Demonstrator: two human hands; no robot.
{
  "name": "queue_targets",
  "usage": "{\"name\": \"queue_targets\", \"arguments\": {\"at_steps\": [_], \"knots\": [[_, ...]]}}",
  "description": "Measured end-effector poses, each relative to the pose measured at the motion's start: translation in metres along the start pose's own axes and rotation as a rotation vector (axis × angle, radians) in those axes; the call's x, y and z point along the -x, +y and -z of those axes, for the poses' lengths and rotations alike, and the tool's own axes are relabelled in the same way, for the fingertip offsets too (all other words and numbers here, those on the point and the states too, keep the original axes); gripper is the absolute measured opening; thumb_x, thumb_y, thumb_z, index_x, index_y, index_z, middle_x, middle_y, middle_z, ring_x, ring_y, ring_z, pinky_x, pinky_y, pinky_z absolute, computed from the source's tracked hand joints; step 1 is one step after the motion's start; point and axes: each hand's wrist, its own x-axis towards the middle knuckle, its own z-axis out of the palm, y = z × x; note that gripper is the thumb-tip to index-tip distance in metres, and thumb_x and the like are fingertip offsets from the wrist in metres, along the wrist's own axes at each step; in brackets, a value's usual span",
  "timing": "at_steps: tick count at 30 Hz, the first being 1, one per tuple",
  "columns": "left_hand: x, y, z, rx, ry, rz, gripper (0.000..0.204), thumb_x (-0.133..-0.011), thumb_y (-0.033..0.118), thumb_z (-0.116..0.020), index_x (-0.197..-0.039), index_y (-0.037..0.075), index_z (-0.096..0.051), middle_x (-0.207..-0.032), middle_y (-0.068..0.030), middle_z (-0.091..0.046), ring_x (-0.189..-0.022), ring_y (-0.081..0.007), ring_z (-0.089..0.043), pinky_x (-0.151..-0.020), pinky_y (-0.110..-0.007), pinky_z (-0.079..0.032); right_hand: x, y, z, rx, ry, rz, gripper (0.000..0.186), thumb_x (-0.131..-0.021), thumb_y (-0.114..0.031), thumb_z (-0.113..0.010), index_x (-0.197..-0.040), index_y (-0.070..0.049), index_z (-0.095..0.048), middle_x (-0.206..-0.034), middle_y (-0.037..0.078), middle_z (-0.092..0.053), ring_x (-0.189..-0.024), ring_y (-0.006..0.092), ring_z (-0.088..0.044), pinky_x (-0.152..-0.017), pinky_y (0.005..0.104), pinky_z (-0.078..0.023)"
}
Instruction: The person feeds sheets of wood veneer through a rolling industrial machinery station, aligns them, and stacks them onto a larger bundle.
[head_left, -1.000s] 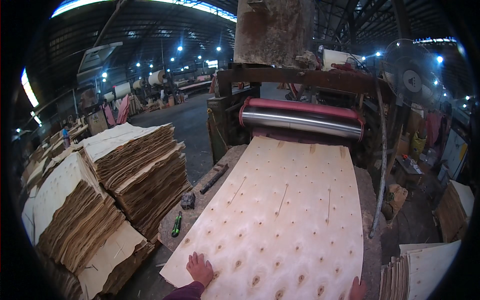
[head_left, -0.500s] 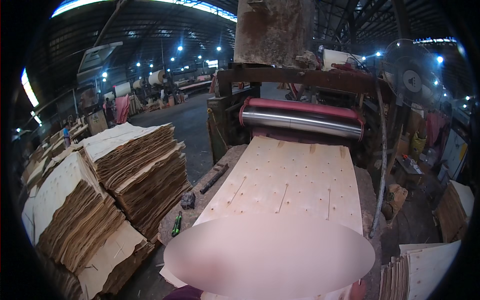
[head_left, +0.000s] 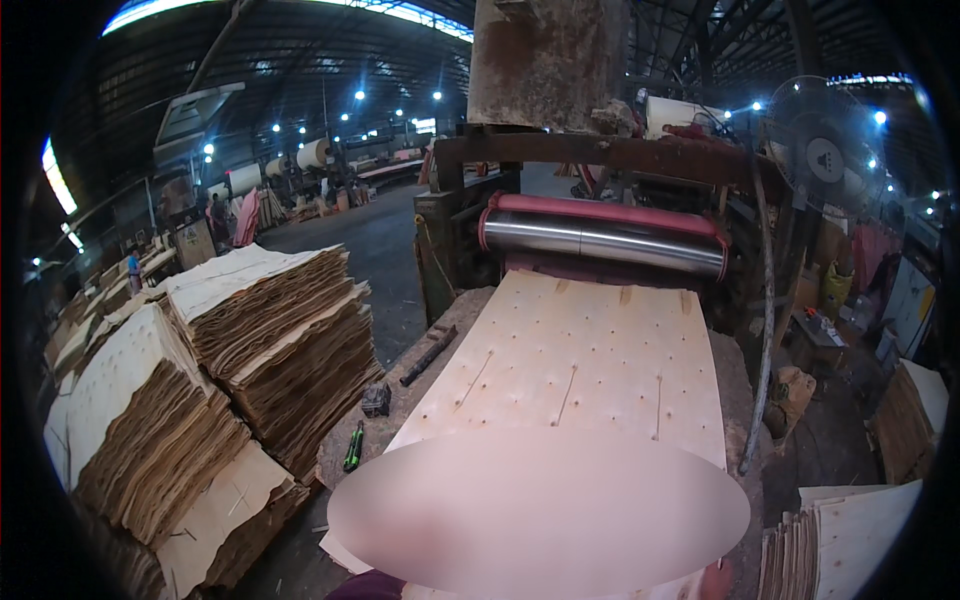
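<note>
A pale wood veneer sheet (head_left: 600, 370), dotted with small knots and marked by a few thin cracks, lies before me. Its far edge sits just short of a steel roller (head_left: 590, 240) with a pink-red covering along the top. A blurred oval covers the sheet's near part and most of both hands. My left hand (head_left: 405, 535) shows only as a reddish smear above a dark purple sleeve (head_left: 368, 586), near the sheet's left edge. Of my right hand (head_left: 716, 580) a small part shows at the sheet's right edge. The fingers of both are hidden.
Tall veneer stacks (head_left: 290, 340) stand at left. On the bench's left ledge lie a green-and-black tool (head_left: 354, 447), a small black block (head_left: 376, 400) and a dark bar (head_left: 429, 356). A pole (head_left: 765, 360) rises at right, near more upright veneer sheets (head_left: 865, 535) and a fan (head_left: 825, 160).
</note>
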Motion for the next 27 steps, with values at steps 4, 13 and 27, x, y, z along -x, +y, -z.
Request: {"name": "queue_targets", "arguments": {"at_steps": [4,13,27], "knots": [[0.000,0.001,0.001,0.002,0.003,-0.006,0.044,-0.081,0.021,-0.059,-0.121,0.003,-0.053,-0.137,-0.0220,-0.041,-0.132,-0.0399,-0.031,-0.105,-0.052,-0.023,0.000,0.002,-0.001,0.004,0.002,0.001,0.081,-0.088,-0.068,-0.035,-0.114,0.004,-0.060,-0.114,0.031,-0.059,-0.111,0.0480,-0.053,-0.096,0.0526,-0.040],[0.000,-0.002,-0.002,-0.006,0.015,-0.016,0.044,-0.080,0.021,-0.059,-0.120,0.003,-0.053,-0.137,-0.0217,-0.041,-0.131,-0.0402,-0.032,-0.104,-0.052,-0.024,0.005,-0.008,0.005,0.021,0.009,0.000,0.083,-0.088,-0.068,-0.034,-0.113,0.006,-0.061,-0.111,0.033,-0.059,-0.110,0.0487,-0.053,-0.096,0.0522,-0.041],[-0.001,0.001,0.001,-0.009,0.005,-0.007,0.045,-0.080,0.021,-0.059,-0.121,0.003,-0.053,-0.138,-0.0218,-0.041,-0.131,-0.0399,-0.031,-0.105,-0.052,-0.024,-0.001,0.000,-0.002,0.044,0.040,0.005,0.081,-0.089,-0.067,-0.036,-0.110,0.007,-0.062,-0.110,0.033,-0.060,-0.109,0.0484,-0.054,-0.095,0.0515,-0.041]]}}
